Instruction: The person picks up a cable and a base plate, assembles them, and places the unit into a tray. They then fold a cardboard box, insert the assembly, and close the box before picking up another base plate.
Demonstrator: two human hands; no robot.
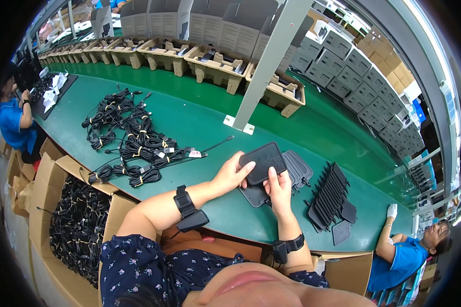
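My left hand (233,173) and my right hand (279,190) both grip a flat black rectangular pad with rounded corners (264,159), thumbs on its upper face and fingers underneath. It is held tilted above the green table. Beneath and just beyond it lie several similar black pads (298,168), partly hidden by my hands. To the right, a row of black pads (329,197) leans in an overlapping stack, and a loose one (341,232) lies flat at its near end. Bundled black cables (138,135) with tan ties are heaped left of my hands.
A grey post (264,77) stands on the green table (200,112). Molded cardboard trays (217,64) line a green strip behind it. An open carton of cables (77,225) sits at lower left. Co-workers in blue (18,120) are at both ends; grey boxes (351,71) are stacked at far right.
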